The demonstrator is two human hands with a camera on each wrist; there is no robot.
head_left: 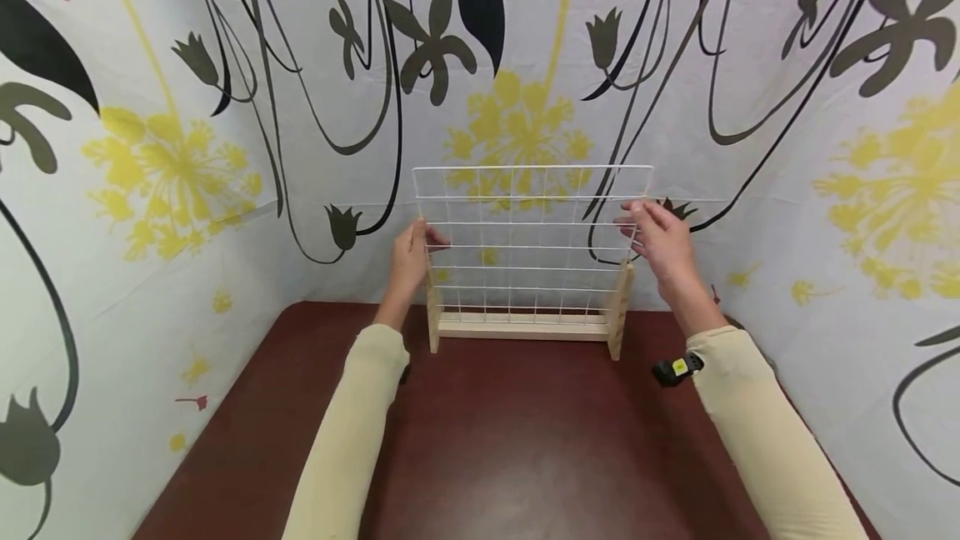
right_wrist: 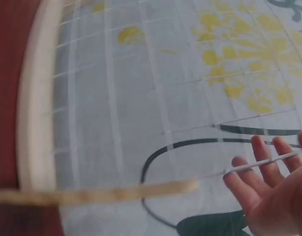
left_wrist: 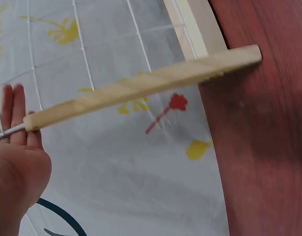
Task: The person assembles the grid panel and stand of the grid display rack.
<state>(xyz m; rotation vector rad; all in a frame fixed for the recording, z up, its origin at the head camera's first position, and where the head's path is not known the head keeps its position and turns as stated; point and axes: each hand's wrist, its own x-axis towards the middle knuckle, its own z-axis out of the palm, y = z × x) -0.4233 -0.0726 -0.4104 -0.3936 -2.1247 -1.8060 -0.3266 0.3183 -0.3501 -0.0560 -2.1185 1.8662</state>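
A white wire grid panel (head_left: 517,224) stands upright in a light wooden stand (head_left: 522,330) with two side posts and a low crossbar. My left hand (head_left: 412,252) grips the panel's left side wire just above the left post. Its fingers (left_wrist: 18,109) reach behind the wire in the left wrist view. On the opposite side, my right hand (head_left: 662,242) holds the right side wire above the other post, slightly higher than the left hand. The right wrist view shows that hand's fingers (right_wrist: 270,169) across the side wire. The right wooden post (right_wrist: 97,195) appears blurred there.
The stand rests toward the back of a dark red-brown table (head_left: 517,440). Floral-patterned white cloth (head_left: 315,190) surrounds the table at the back and both sides. A small black device (head_left: 677,368) with a yellow label is strapped at the right wrist.
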